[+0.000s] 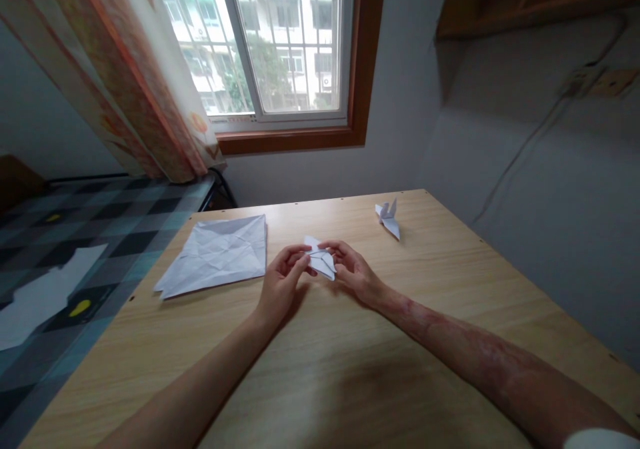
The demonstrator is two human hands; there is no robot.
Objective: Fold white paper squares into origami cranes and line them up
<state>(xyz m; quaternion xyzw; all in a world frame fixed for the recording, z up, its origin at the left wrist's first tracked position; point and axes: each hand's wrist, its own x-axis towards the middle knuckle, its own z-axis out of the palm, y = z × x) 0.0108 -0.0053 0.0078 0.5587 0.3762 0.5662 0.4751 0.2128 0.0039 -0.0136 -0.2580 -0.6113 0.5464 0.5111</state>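
Note:
A small folded piece of white paper (321, 261) is held between my two hands, just above the middle of the table. My left hand (284, 275) pinches its left side, thumb on top. On its right side, the fingers and thumb of my right hand (357, 274) grip the edge. Several creases and layered flaps show on the folded paper. Beyond my right hand stands a folded white paper figure (388, 218) with raised points, resembling an origami crane. Left of my hands lie creased white paper sheets (225, 252), stacked flat.
The wooden table (310, 369) reaches toward the wall below a barred window (280, 49). At left is a bed with a checked cover (125, 212), bearing loose white paper (50, 295). A curtain (145, 69) hangs beside the window. A cable (520, 152) runs down the right wall.

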